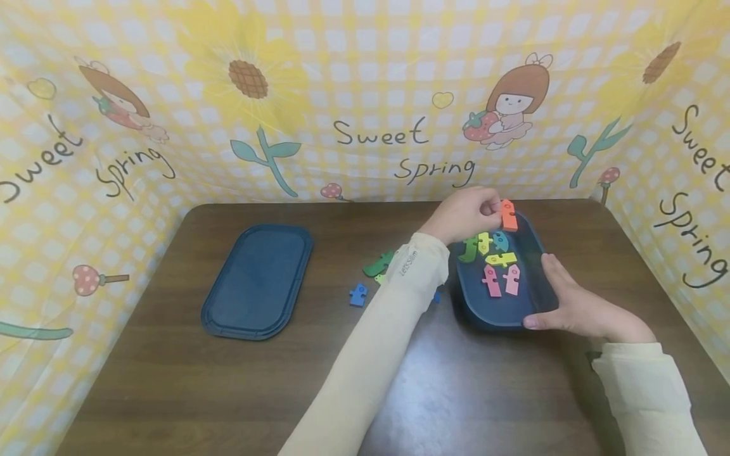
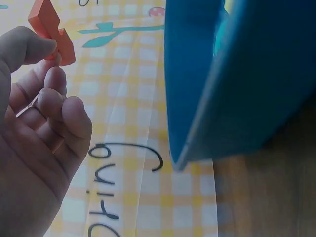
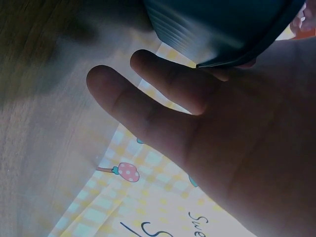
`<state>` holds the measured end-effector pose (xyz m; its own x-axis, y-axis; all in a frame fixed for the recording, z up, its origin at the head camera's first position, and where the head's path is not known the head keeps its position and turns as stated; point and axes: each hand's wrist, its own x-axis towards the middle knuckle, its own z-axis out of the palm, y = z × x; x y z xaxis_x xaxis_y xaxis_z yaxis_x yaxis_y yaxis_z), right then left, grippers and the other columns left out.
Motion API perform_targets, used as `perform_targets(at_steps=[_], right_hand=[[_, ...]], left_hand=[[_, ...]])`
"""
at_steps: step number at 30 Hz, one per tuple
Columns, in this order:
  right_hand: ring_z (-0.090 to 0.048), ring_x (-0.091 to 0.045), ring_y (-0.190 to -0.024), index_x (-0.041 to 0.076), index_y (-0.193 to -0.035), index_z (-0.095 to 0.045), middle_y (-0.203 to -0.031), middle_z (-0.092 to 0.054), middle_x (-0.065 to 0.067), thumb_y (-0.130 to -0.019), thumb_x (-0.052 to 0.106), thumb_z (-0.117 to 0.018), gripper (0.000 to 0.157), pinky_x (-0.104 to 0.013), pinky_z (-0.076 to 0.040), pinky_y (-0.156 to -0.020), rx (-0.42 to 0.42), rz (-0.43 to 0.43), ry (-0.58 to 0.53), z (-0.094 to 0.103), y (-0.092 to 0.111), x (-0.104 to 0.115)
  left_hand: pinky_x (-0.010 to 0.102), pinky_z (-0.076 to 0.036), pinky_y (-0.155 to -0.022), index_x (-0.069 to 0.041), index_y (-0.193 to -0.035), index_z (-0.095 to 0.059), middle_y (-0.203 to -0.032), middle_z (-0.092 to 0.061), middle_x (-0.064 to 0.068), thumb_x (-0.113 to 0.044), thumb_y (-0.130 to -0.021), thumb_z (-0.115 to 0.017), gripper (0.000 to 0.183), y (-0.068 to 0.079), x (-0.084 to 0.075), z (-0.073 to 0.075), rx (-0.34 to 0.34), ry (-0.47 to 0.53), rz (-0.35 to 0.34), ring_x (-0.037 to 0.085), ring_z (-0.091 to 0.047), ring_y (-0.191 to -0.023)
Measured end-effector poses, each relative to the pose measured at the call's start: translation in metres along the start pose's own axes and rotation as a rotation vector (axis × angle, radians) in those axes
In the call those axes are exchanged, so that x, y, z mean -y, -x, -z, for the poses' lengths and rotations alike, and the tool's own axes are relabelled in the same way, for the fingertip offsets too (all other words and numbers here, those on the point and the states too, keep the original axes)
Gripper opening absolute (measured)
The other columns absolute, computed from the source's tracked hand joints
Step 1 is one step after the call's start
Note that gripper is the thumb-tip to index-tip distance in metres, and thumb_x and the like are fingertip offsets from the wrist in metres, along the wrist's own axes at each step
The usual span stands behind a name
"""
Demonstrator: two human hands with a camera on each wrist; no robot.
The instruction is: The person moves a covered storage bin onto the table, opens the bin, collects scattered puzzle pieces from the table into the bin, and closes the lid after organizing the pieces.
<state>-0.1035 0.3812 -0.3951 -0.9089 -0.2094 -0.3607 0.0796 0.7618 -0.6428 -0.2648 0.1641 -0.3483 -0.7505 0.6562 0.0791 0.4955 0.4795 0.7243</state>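
Observation:
My left hand (image 1: pixel 463 214) pinches an orange puzzle piece (image 1: pixel 509 216) between thumb and fingertip, above the far end of a dark blue box (image 1: pixel 479 313). In the left wrist view the same orange piece (image 2: pixel 45 20) sticks up from the fingertips. My right hand (image 1: pixel 582 310) holds the box at its right side, thumb on the near corner and fingers along the side wall. Two outstretched fingers (image 3: pixel 148 116) show beside the box in the right wrist view. In the box lie several puzzle pieces: green, yellow, blue and pink (image 1: pixel 492 282).
Left of the box, partly hidden under my left forearm, lie loose pieces, among them a green one (image 1: pixel 377 265) and a blue one (image 1: pixel 358 295). A dark blue lid (image 1: pixel 256 282) lies flat further left on the wooden table (image 1: pixel 188 386). Patterned cloth (image 1: pixel 371 82) stands around the table.

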Motion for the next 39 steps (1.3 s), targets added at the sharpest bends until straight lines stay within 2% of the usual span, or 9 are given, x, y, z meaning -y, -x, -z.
perform_targets(at_steps=[8, 18, 22, 28, 33, 35, 39], right_hand=[[0.010, -0.056, -0.144, 0.004, -0.154, 0.024, -0.160, 0.024, -0.029, -0.080, 0.042, -0.084, 0.136, -0.077, -0.019, -0.103, 0.000, 0.005, -0.016, 0.001, 0.002, -0.006], [0.010, -0.054, -0.145, 0.003, -0.155, 0.022, -0.160, 0.023, -0.028, -0.080, 0.044, -0.084, 0.136, -0.075, -0.019, -0.104, -0.008, 0.002, 0.008, -0.001, 0.004, -0.009], [0.011, -0.053, -0.146, 0.003, -0.155, 0.022, -0.161, 0.023, -0.027, -0.080, 0.045, -0.084, 0.137, -0.075, -0.018, -0.105, -0.009, 0.002, 0.003, -0.001, 0.004, -0.009], [0.012, -0.052, -0.146, 0.001, -0.155, 0.021, -0.160, 0.021, -0.029, -0.080, 0.043, -0.085, 0.136, -0.075, -0.014, -0.106, -0.011, 0.014, -0.005, 0.000, 0.003, -0.010], [0.010, -0.053, -0.146, 0.001, -0.155, 0.019, -0.161, 0.020, -0.029, -0.080, 0.044, -0.085, 0.135, -0.074, -0.015, -0.107, -0.014, 0.024, -0.002, -0.001, 0.001, -0.010], [0.009, -0.053, -0.146, 0.002, -0.156, 0.019, -0.161, 0.021, -0.028, -0.079, 0.045, -0.084, 0.136, -0.073, -0.015, -0.107, -0.015, 0.023, -0.002, -0.001, 0.000, -0.008], [0.010, -0.052, -0.146, 0.003, -0.156, 0.020, -0.161, 0.021, -0.027, -0.079, 0.046, -0.084, 0.137, -0.073, -0.016, -0.107, -0.014, 0.022, 0.003, 0.002, -0.001, -0.005]], left_hand=[[0.021, -0.047, -0.074, -0.023, -0.100, -0.063, -0.092, -0.062, -0.008, -0.021, -0.096, -0.070, 0.008, -0.011, -0.013, -0.022, -0.022, 0.103, 0.035, 0.007, -0.057, -0.086], [0.023, -0.048, -0.067, -0.023, -0.098, -0.061, -0.088, -0.061, -0.007, -0.022, -0.097, -0.069, 0.008, -0.017, -0.016, -0.049, -0.055, 0.136, 0.093, 0.009, -0.057, -0.078], [0.026, -0.048, -0.069, -0.023, -0.097, -0.061, -0.088, -0.061, -0.008, -0.024, -0.098, -0.069, 0.008, -0.017, -0.014, -0.054, -0.040, 0.073, 0.165, 0.010, -0.058, -0.079], [0.028, -0.048, -0.072, -0.019, -0.101, -0.068, -0.085, -0.064, -0.005, -0.024, -0.099, -0.066, 0.006, -0.018, -0.009, -0.064, 0.033, -0.088, 0.280, 0.013, -0.059, -0.078], [0.029, -0.046, -0.063, -0.017, -0.087, -0.070, -0.076, -0.062, -0.004, -0.024, -0.096, -0.066, 0.012, -0.017, -0.004, -0.072, 0.106, -0.238, 0.303, 0.013, -0.058, -0.068], [0.029, -0.046, -0.060, -0.016, -0.081, -0.069, -0.072, -0.061, -0.002, -0.024, -0.094, -0.068, 0.015, -0.016, -0.003, -0.071, 0.137, -0.242, 0.313, 0.013, -0.058, -0.065], [0.031, -0.047, -0.061, -0.016, -0.085, -0.071, -0.077, -0.063, -0.001, -0.021, -0.090, -0.073, 0.008, -0.009, -0.006, -0.065, 0.169, -0.233, 0.348, 0.015, -0.059, -0.069]])
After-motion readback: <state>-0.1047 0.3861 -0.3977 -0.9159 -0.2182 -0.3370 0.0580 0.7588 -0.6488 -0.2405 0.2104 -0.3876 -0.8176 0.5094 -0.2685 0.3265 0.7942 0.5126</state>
